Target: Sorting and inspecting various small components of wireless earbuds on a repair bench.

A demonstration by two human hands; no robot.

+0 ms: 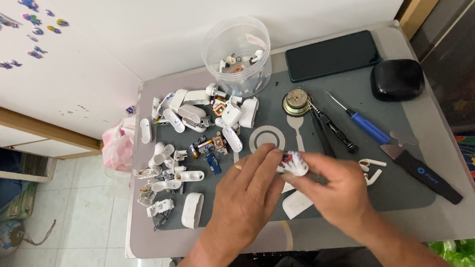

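Head view | left hand (247, 197) and right hand (336, 190) both pinch 1 small white part (294, 164) | round clear tub (237, 55) behind

A home corner used as a small repair bench — a grey work mat (331, 199) on a small table (455, 218) against a white wall, tiled floor (82, 228) beside it. Scattered white earbud shells (183, 118), tiny circuit boards (213, 163), a blue-handled screwdriver (362, 122) and a black pry tool (421, 172) suggest electronics tinkering — not a professional shop.
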